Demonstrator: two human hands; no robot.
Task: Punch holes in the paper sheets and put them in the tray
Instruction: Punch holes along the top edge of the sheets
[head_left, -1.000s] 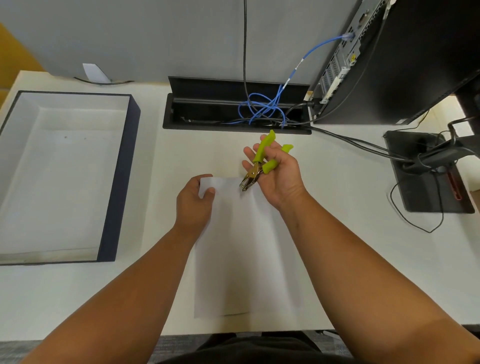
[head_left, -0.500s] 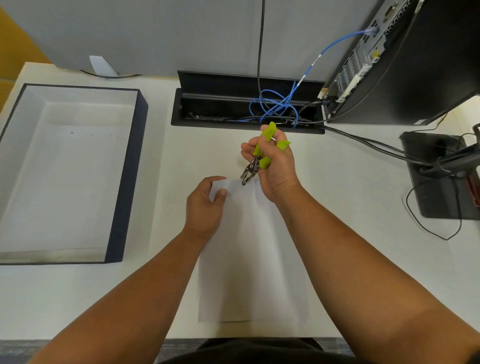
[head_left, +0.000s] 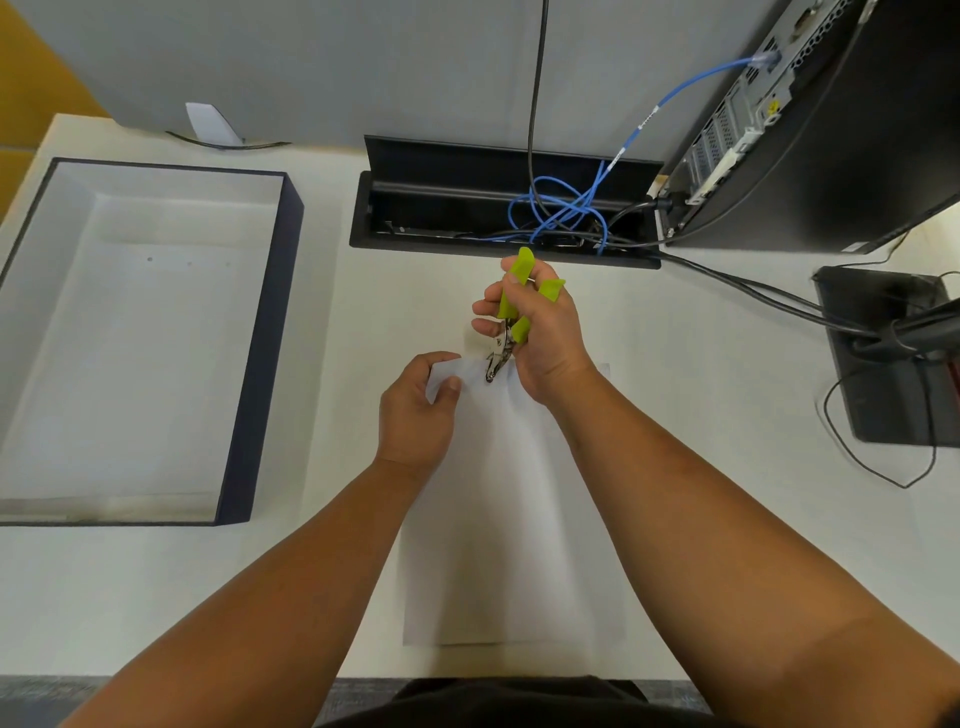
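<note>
A white paper sheet lies flat on the pale surface, reaching from the middle to the near edge. The left hand pinches the sheet's far left corner, thumb on top and fingers curled under, lifting that corner slightly. The right hand is wrapped tightly around the lime-green handles of a hole punch plier, whose metal head points down and sits over the sheet's far edge, just beside the left thumb; whether the head is biting the paper cannot be told. The tray, a shallow dark-walled box with a white inside, stands at the left edge of the surface, well apart from the sheet. At the far edge, an open cable box holds tangled blue cables, beside a black computer case.
</note>
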